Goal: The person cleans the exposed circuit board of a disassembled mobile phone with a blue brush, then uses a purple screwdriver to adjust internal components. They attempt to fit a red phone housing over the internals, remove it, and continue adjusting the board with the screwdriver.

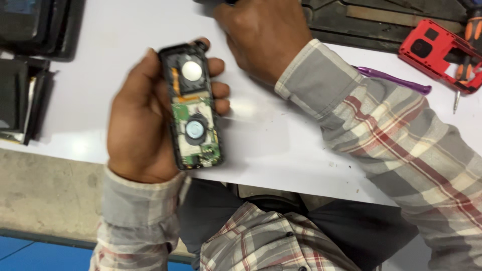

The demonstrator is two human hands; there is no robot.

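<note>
The left hand (143, 118) wraps around a small black opened phone with green board (193, 105) (insides showing); the right hand (263, 37) reaches away, its grip hidden.

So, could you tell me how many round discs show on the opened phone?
2: a white disc near the top of the opened phone in the left hand, and a grey one lower on the board.

- Single head-worn view, looking steeply down, close over the white worktop (281, 145).
- Its near edge crosses the lower frame, lap below.
</note>
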